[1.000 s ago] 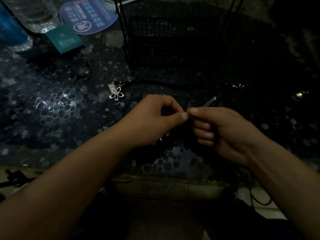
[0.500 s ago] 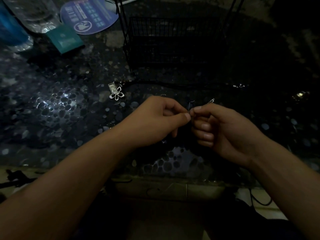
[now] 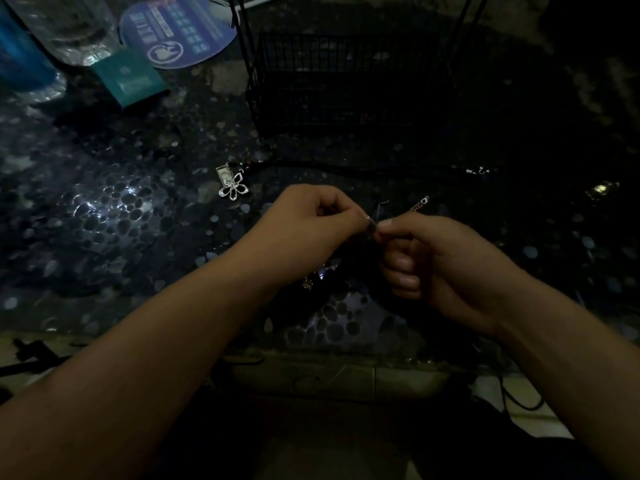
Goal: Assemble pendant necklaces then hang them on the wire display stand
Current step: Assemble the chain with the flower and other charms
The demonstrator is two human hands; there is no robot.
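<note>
A: Why are the hands brought so close together?
B: A small clasp [image 3: 371,226] is pinched between the left hand [image 3: 313,221] and the right hand [image 3: 446,261], fingers clamped on it from both sides, so a join can likely be made above the desk [image 3: 104,216]

A: And the necklace itself?
B: A thin silver chain [image 3: 420,203] is seen rising behind the right hand. A flower pendant [image 3: 233,189] is left lying apart; the wire stand [image 3: 346,77] is kept behind, nothing visibly hung

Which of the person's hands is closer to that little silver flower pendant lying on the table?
Left. The left hand sits just right of the flower pendant, not touching it; the right hand is farther right, beyond the left.
</note>
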